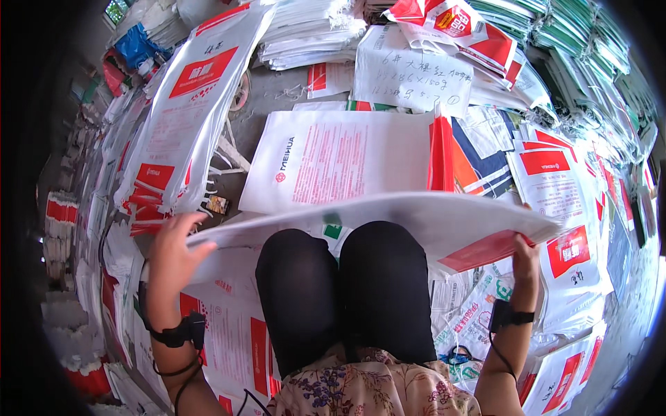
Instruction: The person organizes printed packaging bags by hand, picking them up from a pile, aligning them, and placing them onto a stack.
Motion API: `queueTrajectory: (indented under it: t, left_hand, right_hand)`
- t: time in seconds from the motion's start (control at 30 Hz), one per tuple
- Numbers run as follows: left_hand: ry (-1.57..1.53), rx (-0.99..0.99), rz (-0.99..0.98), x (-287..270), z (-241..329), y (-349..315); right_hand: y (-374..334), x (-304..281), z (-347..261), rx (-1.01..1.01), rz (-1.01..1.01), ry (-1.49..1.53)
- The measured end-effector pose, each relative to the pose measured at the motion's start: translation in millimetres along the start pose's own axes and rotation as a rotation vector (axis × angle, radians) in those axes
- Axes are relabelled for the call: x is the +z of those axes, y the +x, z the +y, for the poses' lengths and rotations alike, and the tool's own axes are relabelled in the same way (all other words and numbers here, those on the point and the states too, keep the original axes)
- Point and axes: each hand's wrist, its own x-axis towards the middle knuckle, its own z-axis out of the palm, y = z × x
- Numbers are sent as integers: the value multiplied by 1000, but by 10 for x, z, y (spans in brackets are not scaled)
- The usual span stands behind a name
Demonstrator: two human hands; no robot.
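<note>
A white woven plastic sack (416, 218) with a red printed panel stretches across above my knees, bowed and lifted off the pile. At its right end my right hand (525, 258) is closed on the edge, thumb against the red corner. By the left end is my left hand (179, 251), its thumb and fingers spread apart. Just beyond the lifted sack lies a flat stack of similar white sacks (347, 156) with red print and red folded edges at its right side.
Long piles of printed sacks lie at the left (187, 104) and right (555, 187). Behind are a handwritten white sheet (413, 69), a crumpled red-and-white sack (454, 28) and tall white bundles (312, 35). A small wheel (241, 91) stands on the grey floor.
</note>
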Motion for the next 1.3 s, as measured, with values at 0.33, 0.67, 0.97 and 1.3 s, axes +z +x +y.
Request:
queueTrajectory:
  t: [0.33, 0.67, 0.97, 1.3]
  left_hand:
    - [64, -198, -124, -71, -191, -109]
    - [162, 157, -335, 62, 897, 380]
    - [-201, 1034, -81, 1298, 3412, 923]
    - [-232, 1141, -342, 1775, 3555, 974]
  right_hand:
    - [60, -266, 378, 99, -63, -169]
    - [53, -242, 636, 206, -204, -235]
    - [-121, 59, 413, 113, -211, -178]
    - [-367, 67, 425, -151, -10, -332]
